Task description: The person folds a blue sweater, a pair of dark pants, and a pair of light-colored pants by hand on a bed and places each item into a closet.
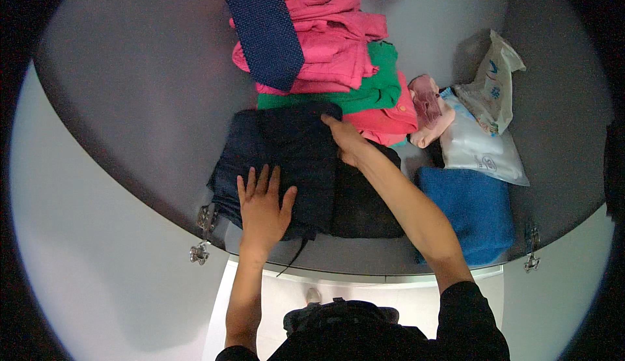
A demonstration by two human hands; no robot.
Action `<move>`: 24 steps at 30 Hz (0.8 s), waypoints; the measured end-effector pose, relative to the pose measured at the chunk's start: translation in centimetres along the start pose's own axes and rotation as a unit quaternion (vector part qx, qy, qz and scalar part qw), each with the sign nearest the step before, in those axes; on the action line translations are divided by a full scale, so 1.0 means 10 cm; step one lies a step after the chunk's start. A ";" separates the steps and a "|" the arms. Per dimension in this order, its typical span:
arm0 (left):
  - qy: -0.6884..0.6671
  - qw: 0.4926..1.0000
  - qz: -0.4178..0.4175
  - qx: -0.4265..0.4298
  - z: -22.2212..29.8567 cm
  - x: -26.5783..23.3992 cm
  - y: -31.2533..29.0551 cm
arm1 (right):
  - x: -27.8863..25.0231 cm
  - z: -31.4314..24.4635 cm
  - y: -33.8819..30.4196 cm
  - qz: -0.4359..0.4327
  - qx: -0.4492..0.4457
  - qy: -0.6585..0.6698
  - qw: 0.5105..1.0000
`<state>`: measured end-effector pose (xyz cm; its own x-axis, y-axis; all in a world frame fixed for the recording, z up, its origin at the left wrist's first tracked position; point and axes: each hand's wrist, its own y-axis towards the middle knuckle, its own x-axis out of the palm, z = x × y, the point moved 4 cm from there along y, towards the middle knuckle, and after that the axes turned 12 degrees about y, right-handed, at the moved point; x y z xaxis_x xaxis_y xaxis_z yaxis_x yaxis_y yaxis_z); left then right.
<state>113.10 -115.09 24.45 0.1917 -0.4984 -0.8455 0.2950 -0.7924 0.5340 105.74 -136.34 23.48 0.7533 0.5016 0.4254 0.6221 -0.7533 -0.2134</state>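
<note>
A dark navy folded garment (306, 172) lies on the grey cabinet shelf (130, 68), close to its front edge. My left hand (263, 208) rests flat on it with the fingers spread. At its upper right edge, my right hand (345, 141) grips the cloth; its thumb shows, and most of its fingers are hidden. Beneath my right forearm, a black folded garment (364, 198) sits against the navy one. A thin dark cord (296, 257) hangs from the navy garment toward the front edge.
Behind are stacked pink clothes (332, 55), a green garment (384, 81) and a dark blue patterned tie (267, 32). To the right are a blue folded cloth (465, 208), white plastic package (482, 149), crumpled bag (495, 81) and pink item (426, 110). Metal hinges (203, 231) flank the opening.
</note>
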 end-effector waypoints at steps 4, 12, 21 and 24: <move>-0.010 1.000 0.009 0.004 -0.04 -0.02 -0.10 | -0.19 0.19 0.02 0.023 0.042 -0.119 0.992; 0.039 0.998 -0.042 -0.003 -0.39 0.05 0.98 | 0.21 -0.52 -0.33 0.152 -0.162 -0.688 0.691; 0.067 0.974 -0.216 -0.032 -0.54 0.98 1.22 | 0.22 0.27 -0.16 -0.052 -0.353 -0.695 0.624; 0.060 0.978 -0.198 -0.027 -0.59 0.99 1.27 | 0.18 0.23 -0.17 -0.039 -0.332 -0.659 0.674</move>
<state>124.31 -127.99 22.92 0.1607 -0.1087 -0.9810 0.4162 -0.8938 0.1672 106.54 -133.15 22.56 0.5311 0.1626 -0.8316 0.7676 -0.5078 0.3909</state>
